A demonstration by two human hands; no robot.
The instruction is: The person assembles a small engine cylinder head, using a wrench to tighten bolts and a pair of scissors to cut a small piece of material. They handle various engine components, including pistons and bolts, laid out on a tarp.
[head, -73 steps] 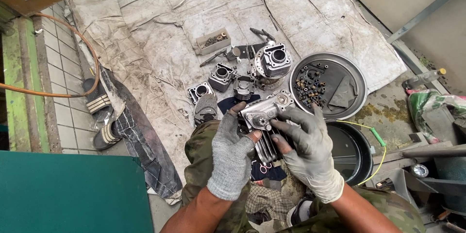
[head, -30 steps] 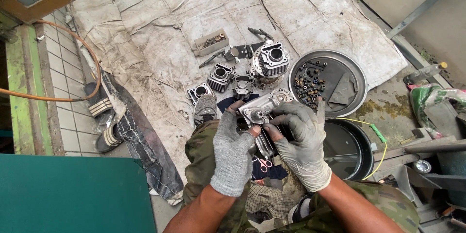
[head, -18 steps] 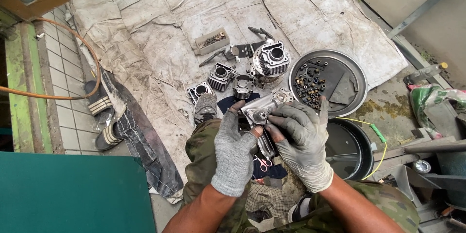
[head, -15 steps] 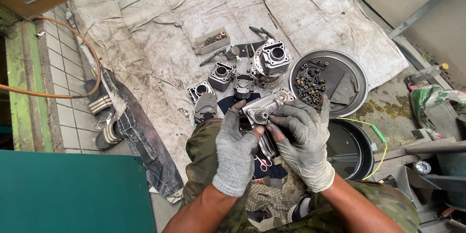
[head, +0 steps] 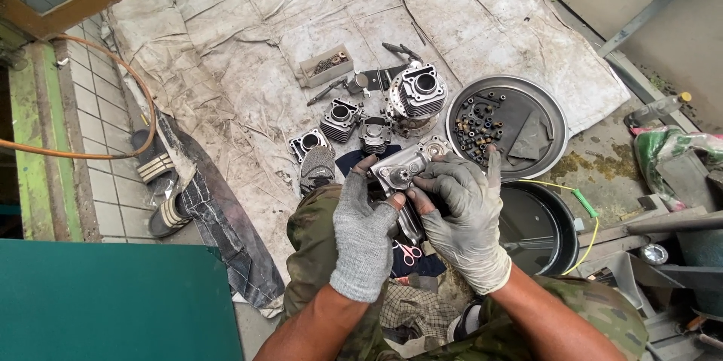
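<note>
Grey metal casting: the engine cover (head: 407, 170), dull aluminium, sits between both gloved hands above the person's lap, just this side of the round steel tray (head: 538, 97).
Left hand: the left hand (head: 365, 229), in a grey knit glove, is closed round the near edge of the cover, thumb on top.
Right hand: the right hand (head: 467, 210), in a paler glove, is clamped on the far side, fingers (head: 444, 173) pressing at the round bore.
Tray: small nuts and washers (head: 478, 124) lie heaped in it, right beside the cover.
Slip risk: I judge the casting could twist out of the knit glove if the grip loosens; it would drop onto the scissors (head: 408, 252) and cloth in the lap.
Knock risk: a swing of the cover toward the tray could scatter the loose nuts across the dirty tarpaulin (head: 301, 15), where they would be hard to find.
Neighbouring parts: the finned cylinders (head: 418, 94) stand just left of the tray, near enough to be bumped.
Black pan: the dark basin (head: 538, 229) below the tray lies open near the right wrist; a dropped small part could land in it.
</note>
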